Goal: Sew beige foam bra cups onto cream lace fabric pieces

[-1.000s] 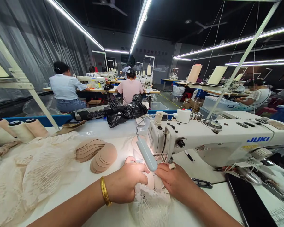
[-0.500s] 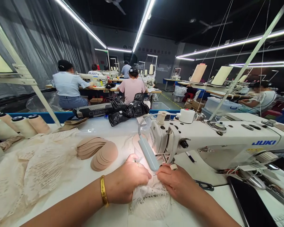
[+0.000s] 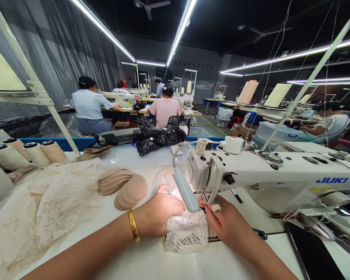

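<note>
White lace fabric (image 3: 188, 234) lies on the bed of the sewing machine (image 3: 251, 167), its patterned end spread toward me. My left hand (image 3: 163, 212) grips the fabric's left side, fingers curled and partly lost in the lamp glare. At the right edge, close to the needle area, my right hand (image 3: 226, 217) has its fingers closed on the fabric; the fingertips are partly hidden by machine parts. A grey lamp head (image 3: 186, 192) on a bendy neck hangs between both hands and covers the stitching spot.
Stacked beige oval pads (image 3: 131, 192) and a heap of lace (image 3: 55, 202) lie to the left. Thread cones (image 3: 37, 153) stand behind. A phone (image 3: 312, 249) rests at the right, a black bag (image 3: 163, 136) at the back. Co-workers sit at machines beyond.
The lace's near end has drawn away from me and lies flatter, its pattern more visible. My right hand has shifted slightly right, its fingers less bunched. The view has moved slightly.
</note>
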A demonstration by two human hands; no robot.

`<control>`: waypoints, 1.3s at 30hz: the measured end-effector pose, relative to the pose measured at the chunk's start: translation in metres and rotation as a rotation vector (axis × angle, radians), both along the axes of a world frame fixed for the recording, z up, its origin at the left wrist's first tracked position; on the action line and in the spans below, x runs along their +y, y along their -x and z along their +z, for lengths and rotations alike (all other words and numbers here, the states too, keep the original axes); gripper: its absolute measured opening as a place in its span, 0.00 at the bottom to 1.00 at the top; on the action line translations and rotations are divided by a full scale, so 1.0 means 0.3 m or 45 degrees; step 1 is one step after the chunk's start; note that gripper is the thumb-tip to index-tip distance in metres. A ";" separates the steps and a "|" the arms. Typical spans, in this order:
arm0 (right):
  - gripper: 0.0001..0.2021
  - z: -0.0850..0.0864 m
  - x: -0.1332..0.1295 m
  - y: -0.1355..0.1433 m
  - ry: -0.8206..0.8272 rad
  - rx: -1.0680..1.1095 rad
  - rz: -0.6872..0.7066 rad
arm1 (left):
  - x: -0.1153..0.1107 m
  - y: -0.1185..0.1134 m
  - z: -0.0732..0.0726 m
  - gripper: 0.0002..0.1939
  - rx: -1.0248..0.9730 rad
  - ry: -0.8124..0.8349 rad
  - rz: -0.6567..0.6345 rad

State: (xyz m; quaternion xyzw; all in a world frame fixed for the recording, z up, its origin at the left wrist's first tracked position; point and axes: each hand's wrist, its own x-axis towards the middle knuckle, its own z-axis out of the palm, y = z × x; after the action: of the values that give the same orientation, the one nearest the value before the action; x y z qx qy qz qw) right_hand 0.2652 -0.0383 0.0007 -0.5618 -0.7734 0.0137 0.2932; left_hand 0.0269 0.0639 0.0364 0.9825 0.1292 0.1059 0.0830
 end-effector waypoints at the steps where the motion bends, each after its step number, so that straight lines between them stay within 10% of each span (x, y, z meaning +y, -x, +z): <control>1: 0.12 -0.004 0.001 0.001 0.017 0.013 -0.006 | -0.001 0.000 -0.002 0.07 0.010 0.010 -0.013; 12: 0.12 -0.003 -0.020 0.021 -0.161 -0.092 0.093 | -0.001 0.034 -0.009 0.05 0.028 0.135 -0.055; 21: 0.04 -0.025 -0.021 0.095 0.135 -0.217 0.303 | -0.104 0.020 0.010 0.18 0.304 -0.075 0.313; 29: 0.13 0.007 -0.018 0.020 0.070 -0.171 0.127 | -0.090 0.052 0.040 0.24 0.314 0.106 0.148; 39: 0.12 0.089 -0.045 -0.043 0.370 0.167 0.137 | -0.012 0.032 -0.057 0.16 0.080 0.135 -0.075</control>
State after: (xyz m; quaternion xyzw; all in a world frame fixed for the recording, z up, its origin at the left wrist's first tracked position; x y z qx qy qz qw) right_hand 0.2780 -0.0518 0.0274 -0.5539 -0.7715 0.1777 0.2577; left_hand 0.0174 0.0602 0.0192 0.9829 0.1083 0.0655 0.1338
